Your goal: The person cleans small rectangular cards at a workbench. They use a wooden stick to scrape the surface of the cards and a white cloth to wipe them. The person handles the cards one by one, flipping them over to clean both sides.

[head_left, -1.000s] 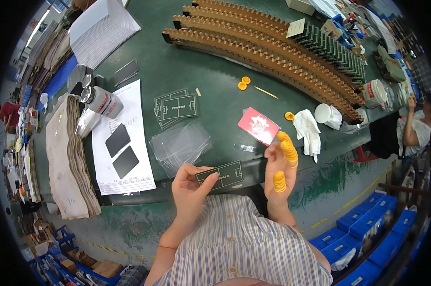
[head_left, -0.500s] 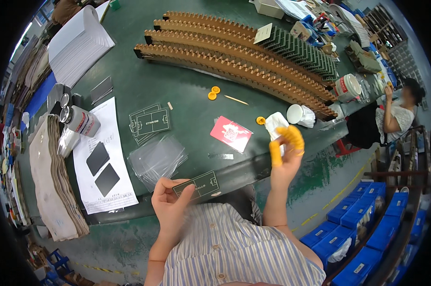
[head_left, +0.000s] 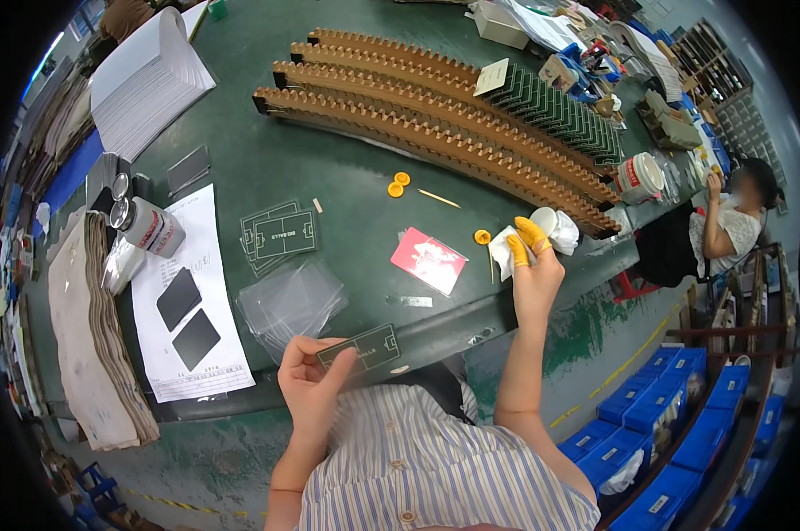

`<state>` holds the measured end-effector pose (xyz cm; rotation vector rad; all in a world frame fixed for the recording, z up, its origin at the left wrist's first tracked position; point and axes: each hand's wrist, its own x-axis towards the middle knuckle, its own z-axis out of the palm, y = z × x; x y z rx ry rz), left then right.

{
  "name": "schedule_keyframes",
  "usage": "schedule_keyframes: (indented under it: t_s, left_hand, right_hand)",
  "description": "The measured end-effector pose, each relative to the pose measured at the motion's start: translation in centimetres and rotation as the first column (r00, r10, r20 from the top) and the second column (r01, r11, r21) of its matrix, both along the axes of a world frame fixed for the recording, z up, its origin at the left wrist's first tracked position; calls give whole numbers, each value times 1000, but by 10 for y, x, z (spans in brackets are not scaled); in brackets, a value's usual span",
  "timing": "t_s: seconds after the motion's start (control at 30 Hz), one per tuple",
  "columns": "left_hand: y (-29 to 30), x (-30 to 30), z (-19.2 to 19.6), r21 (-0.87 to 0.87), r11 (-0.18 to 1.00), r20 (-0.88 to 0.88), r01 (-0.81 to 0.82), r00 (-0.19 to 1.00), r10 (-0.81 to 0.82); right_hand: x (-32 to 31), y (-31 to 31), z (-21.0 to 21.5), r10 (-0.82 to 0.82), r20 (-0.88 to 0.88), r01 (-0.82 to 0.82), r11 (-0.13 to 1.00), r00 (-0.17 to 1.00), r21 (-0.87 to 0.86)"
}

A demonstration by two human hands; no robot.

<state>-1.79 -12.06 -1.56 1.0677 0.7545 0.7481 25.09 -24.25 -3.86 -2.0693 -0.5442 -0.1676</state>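
Between the thumb and fingers of my left hand (head_left: 311,380) is a dark green card (head_left: 378,348) with white pitch lines, held just above the table's near edge. Yellow finger cots cover fingertips of my right hand (head_left: 536,274), which reaches forward to a crumpled white cloth (head_left: 501,255). Its fingers close around part of the cloth, next to a small white-lidded container (head_left: 544,219). A red card with a white figure (head_left: 428,260) lies between the two hands. Similar lined cards (head_left: 285,234) and a stack of clear sheets (head_left: 293,301) lie beyond my left hand.
Long notched wooden racks (head_left: 435,111) cross the far side, with green cards (head_left: 555,111) standing in them. Yellow finger cots (head_left: 400,184) and a wooden stick (head_left: 440,198) lie mid-table. Metal cans (head_left: 147,226) and a paper sheet (head_left: 218,336) are at left. A person (head_left: 718,212) sits at right.
My right hand has moved forward onto the white cloth, its fingers lowered from a raised, curled pose. The left hand still holds the green card in nearly the same place.
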Motion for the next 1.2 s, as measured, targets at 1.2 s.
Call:
schedule_keyframes:
  t_s: [1.2]
  left_hand:
    - [32, -56, -35, -56, 995, 375, -83, 922, 98]
  right_hand:
    - [-32, 114, 79, 468, 197, -507, 809, 862, 296]
